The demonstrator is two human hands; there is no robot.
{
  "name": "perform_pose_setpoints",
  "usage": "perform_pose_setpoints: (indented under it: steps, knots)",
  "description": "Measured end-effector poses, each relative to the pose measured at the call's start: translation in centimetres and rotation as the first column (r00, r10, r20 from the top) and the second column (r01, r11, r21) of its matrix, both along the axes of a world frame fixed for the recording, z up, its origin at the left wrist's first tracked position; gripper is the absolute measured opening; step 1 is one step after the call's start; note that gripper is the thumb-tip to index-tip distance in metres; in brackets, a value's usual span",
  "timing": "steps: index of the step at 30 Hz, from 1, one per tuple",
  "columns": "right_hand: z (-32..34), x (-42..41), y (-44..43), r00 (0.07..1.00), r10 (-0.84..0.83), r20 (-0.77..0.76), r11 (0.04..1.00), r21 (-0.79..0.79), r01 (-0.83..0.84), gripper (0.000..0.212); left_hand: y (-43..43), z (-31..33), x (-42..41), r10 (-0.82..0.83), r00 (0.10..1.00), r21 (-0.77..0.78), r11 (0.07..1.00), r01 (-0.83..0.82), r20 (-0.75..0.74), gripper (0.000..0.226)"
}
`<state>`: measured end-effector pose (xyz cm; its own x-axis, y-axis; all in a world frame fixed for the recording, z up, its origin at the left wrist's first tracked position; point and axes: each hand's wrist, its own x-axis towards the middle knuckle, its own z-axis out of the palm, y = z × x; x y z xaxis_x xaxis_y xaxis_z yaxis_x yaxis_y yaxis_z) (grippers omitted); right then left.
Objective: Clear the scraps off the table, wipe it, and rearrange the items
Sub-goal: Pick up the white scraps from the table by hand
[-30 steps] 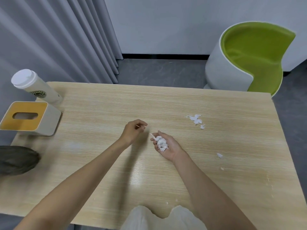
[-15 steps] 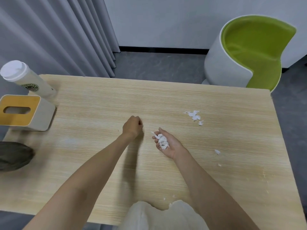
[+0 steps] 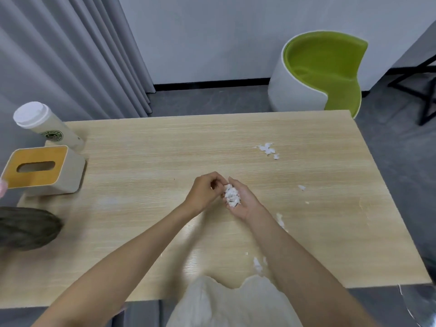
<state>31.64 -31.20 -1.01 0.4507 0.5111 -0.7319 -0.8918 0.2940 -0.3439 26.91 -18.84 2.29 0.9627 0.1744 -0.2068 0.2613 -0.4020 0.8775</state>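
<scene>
My right hand lies palm up over the middle of the wooden table, cupped around a heap of white paper scraps. My left hand is right beside it, its pinched fingertips touching the top of that heap. A loose cluster of scraps lies farther back on the right. A single scrap rests to the right of my hands. More white bits lie near the front edge, and others show beside my right forearm.
A lidded paper cup and a tissue box with a yellow top stand at the table's left end. A dark rounded object sits at the left edge. A green and white chair stands beyond the far right corner.
My left hand moved right from the tabletop to my right palm and now touches the scrap heap. The view shifted, so the table appears lower and farther right.
</scene>
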Motion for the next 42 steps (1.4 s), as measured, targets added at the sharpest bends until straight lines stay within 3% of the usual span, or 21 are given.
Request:
perform_pose_setpoints:
  steps: [7, 14, 16, 21, 24, 30, 32, 37, 42]
  knots:
    - [-0.1, -7.0, -0.7, 0.994, -0.103, 0.020, 0.994, 0.034, 0.103, 0.022, -1.7, 0.6, -6.0, -0.187, 0.982, 0.093, 0.978, 0.185, 0.012, 0.006]
    - [0.9, -12.7, -3.0, 0.984, -0.177, 0.017, 0.984, 0.027, 0.176, 0.020, -3.2, 0.7, -10.3, -0.356, 0.933, 0.235, 0.913, 0.333, 0.060, 0.011]
    - [1.2, -13.7, -4.1, 0.982, -0.190, 0.018, 0.981, 0.039, 0.189, 0.020, -4.1, 1.0, -11.1, -0.347, 0.934, 0.200, 0.924, 0.326, 0.086, 0.002]
    - [1.5, -15.4, -6.7, 0.974, -0.224, 0.027, 0.974, 0.046, 0.223, 0.018, -6.2, 1.3, -12.2, -0.349, 0.934, 0.050, 0.937, 0.346, 0.076, 0.004]
    - [1.8, -15.8, -8.2, 0.967, -0.250, 0.050, 0.968, 0.048, 0.247, 0.020, -7.4, 1.1, -12.0, -0.348, 0.936, 0.028, 0.937, 0.347, 0.054, 0.017]
    - [1.4, -15.4, -12.3, 0.966, -0.258, 0.026, 0.966, 0.003, 0.258, 0.024, -9.0, -0.3, -11.1, -0.155, 0.984, 0.049, 0.987, 0.151, 0.083, 0.012]
    - [1.1, -15.4, -14.2, 0.958, -0.285, 0.028, 0.957, -0.047, 0.286, 0.026, -9.2, -1.5, -10.6, -0.131, 0.991, 0.130, 0.983, 0.126, 0.031, 0.014]
    - [-0.2, -15.2, -17.9, 0.949, -0.314, -0.022, 0.947, -0.078, 0.311, 0.025, -10.8, -5.7, -10.8, -0.150, 0.952, 0.351, 0.905, 0.241, -0.266, 0.018]
    - [-1.1, -14.5, -19.9, 0.963, -0.266, -0.040, 0.960, -0.107, 0.260, 0.026, -12.9, -8.3, -10.9, -0.088, 0.948, 0.473, 0.850, 0.231, -0.305, 0.011]
